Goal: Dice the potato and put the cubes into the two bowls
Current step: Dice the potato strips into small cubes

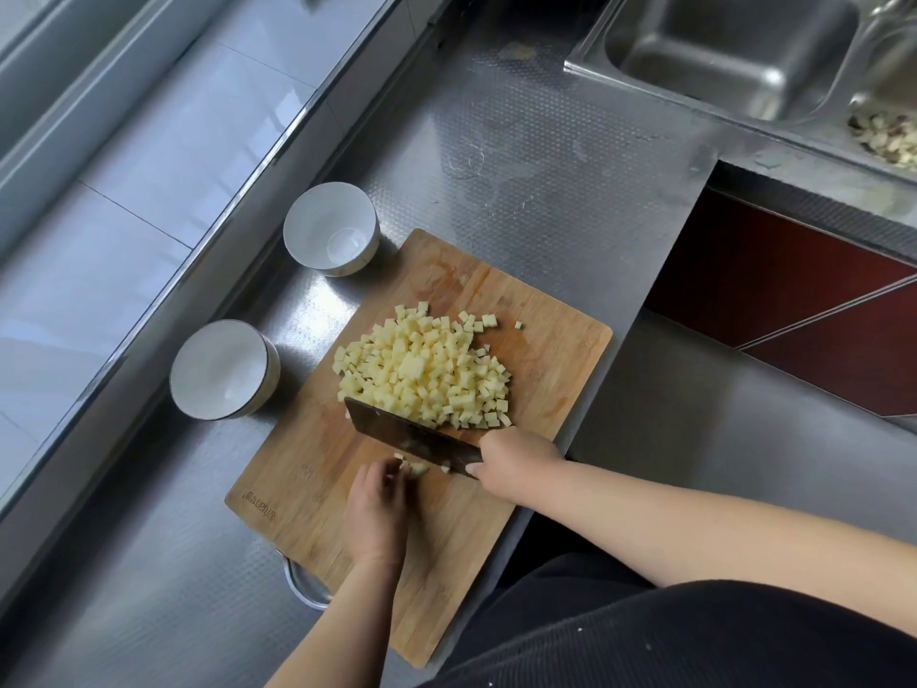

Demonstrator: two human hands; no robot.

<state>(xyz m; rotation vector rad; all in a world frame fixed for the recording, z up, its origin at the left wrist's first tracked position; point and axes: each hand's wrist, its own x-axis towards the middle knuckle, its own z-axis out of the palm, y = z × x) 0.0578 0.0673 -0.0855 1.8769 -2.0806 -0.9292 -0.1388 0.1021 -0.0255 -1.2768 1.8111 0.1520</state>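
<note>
Two white bowls sit on the steel counter (546,156) beside a wooden cutting board (546,360), one bowl (331,229) at about ten o'clock from the board's middle and just off its far corner, the other bowl (224,369) at about nine o'clock, a little apart from the board's left edge. Both show only their white insides. On the board, toward its far half, lies a heap of pale yellow potato cubes (426,365), with a few loose cubes strayed out at one o'clock from the pile. A dark cleaver (412,434) stands at the pile's near edge, its blade running from ten o'clock to four o'clock and touching the nearest cubes. The right hand (516,461) is clenched round the cleaver's handle at the four o'clock end, with the forearm coming in from the lower right. The left hand (379,508) sits at six o'clock from the blade, its fingers curled down onto a small remaining piece of potato (414,468) pressed against the board just beside the cleaver's flat; the hand is blurred, so how the fingertips lie is hard to make out. At one o'clock, well apart from the board, a steel sink (734,42) is set into the counter, and at its right edge a second basin (888,136) holds pale scraps. A person's dark clothing fills the lower right.
</note>
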